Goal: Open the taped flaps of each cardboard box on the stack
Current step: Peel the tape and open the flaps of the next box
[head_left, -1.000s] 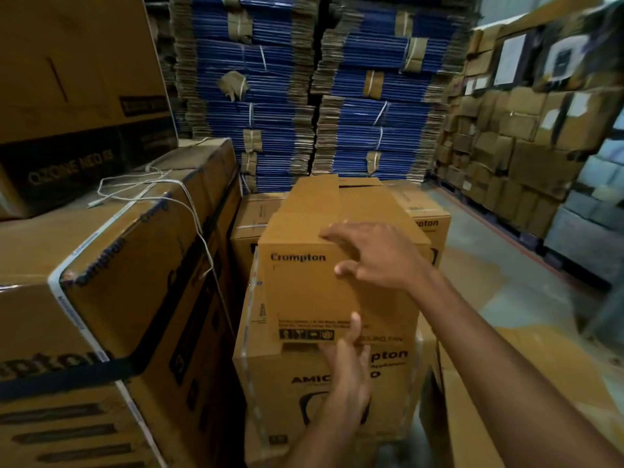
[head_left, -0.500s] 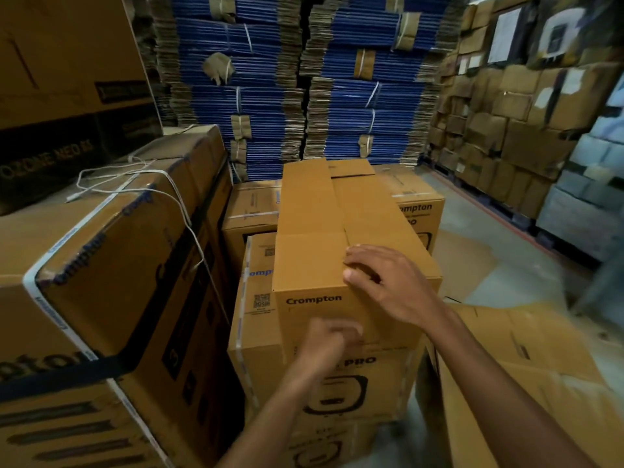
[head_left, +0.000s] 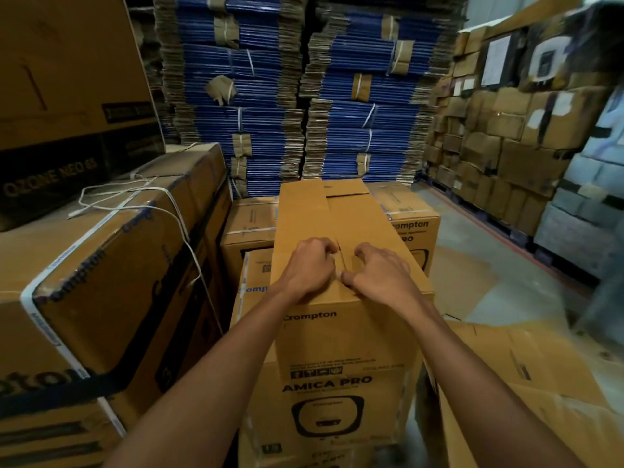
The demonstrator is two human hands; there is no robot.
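Head view, looking down your two bare forearms: your left hand (head_left: pixel 309 266) and right hand (head_left: pixel 380 273) rest side by side on the near top of the uppermost cardboard box (head_left: pixel 341 336), a tall carton marked "Crompton" that sits on the stack directly in front of you. Both hands are curled, fingers bent down at the centre seam (head_left: pixel 342 261) where the two top flaps meet; the fingertips press at the seam from either side, and the right thumb lies just beside the left hand. Whether any finger has hooked under a flap edge cannot be told. The flaps lie flat and closed along the box top. Beneath it stands a carton printed "AMICA PRO" (head_left: pixel 326 410). To your left sits a large taped box (head_left: pixel 101 285) with loose white strapping (head_left: pixel 135 201) draped over its top. To your right, flattened cardboard (head_left: pixel 526 373) lies low near the floor. Behind the stack, more Crompton cartons (head_left: pixel 413 224) stand, and beyond them rise tall bundles of blue flat-packed sheets (head_left: pixel 354 106).
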